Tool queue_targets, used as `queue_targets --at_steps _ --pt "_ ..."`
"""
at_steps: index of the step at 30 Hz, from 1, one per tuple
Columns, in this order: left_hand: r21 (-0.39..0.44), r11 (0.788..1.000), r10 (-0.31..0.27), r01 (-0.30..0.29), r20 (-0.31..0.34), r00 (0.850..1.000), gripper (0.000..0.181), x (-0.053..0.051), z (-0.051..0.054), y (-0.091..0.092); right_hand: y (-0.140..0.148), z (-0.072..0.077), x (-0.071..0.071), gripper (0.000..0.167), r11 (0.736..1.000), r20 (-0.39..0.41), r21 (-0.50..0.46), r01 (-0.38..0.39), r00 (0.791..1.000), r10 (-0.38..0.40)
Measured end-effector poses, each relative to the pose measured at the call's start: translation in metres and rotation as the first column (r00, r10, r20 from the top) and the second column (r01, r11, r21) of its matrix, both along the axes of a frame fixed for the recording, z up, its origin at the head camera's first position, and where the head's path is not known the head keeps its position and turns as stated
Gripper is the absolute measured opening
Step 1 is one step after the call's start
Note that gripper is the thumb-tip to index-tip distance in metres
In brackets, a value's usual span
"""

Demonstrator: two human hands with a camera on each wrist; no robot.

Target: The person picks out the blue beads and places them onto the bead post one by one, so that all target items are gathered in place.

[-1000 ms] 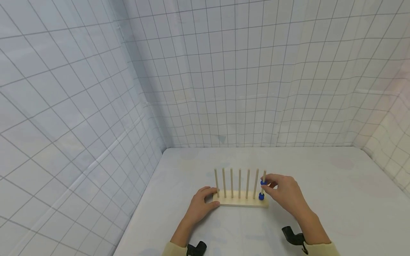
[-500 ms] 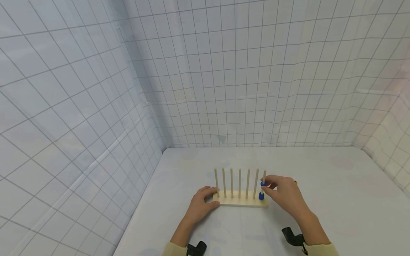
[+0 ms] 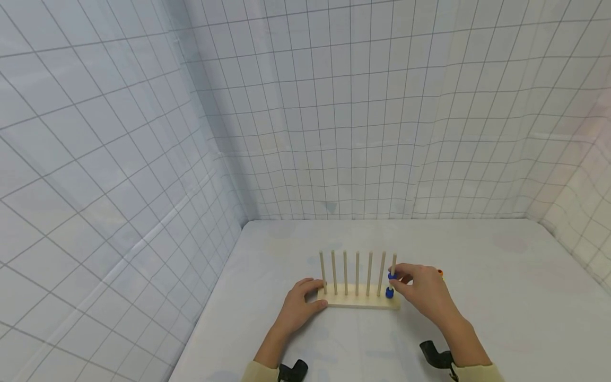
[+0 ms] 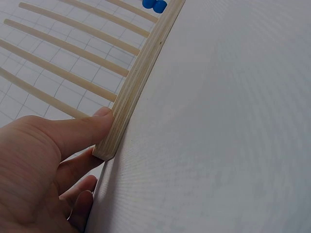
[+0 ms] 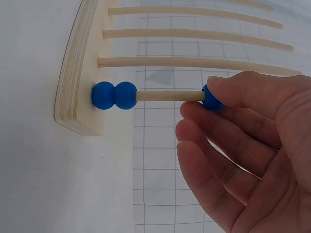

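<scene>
A pale wooden peg board (image 3: 358,302) stands on the white table with a row of several upright pegs. My left hand (image 3: 295,307) grips the board's left end, its thumb on the front edge (image 4: 114,119) and fingers behind. On the rightmost peg (image 5: 167,95), two blue beads (image 5: 114,95) sit touching at the base. Higher up that same peg, my right hand (image 3: 425,292) pinches another blue bead (image 5: 212,101) between thumb and index finger. A stretch of bare peg shows between this bead and the lower two. Both remaining sets of right-hand fingers curl loosely below.
A small orange and yellow thing (image 3: 441,274) lies just behind the right hand, mostly hidden. White gridded cloth (image 3: 353,132) hangs behind and at both sides of the table (image 3: 267,249). Black wrist mounts (image 3: 435,354) stick out from the sleeves.
My right hand has slid slightly down the rightmost peg with the pinched bead. The orange and yellow thing has come into view behind it. The left hand and board have not moved.
</scene>
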State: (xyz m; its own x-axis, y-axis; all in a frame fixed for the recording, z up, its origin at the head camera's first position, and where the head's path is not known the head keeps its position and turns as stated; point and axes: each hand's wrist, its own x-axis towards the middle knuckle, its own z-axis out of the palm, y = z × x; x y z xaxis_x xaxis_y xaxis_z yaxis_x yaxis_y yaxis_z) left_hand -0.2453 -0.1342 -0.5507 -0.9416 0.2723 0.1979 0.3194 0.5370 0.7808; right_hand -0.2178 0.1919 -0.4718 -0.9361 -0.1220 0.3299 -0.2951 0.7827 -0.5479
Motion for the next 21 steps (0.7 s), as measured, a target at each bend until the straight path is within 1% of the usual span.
queue_targets --at_steps 12,21 --pt "-0.006 1.0 0.008 -0.007 0.006 1.0 0.048 -0.0005 -0.0006 0.0003 0.0003 -0.0047 -0.002 0.02 1.0 0.031 -0.01 0.003 1.0 -0.003" --pt "0.0 1.0 0.001 -0.001 -0.002 1.0 0.048 -0.0004 -0.0006 0.0004 0.0005 -0.0072 -0.0028 0.019 1.0 0.038 0.006 -0.002 0.999 0.002"
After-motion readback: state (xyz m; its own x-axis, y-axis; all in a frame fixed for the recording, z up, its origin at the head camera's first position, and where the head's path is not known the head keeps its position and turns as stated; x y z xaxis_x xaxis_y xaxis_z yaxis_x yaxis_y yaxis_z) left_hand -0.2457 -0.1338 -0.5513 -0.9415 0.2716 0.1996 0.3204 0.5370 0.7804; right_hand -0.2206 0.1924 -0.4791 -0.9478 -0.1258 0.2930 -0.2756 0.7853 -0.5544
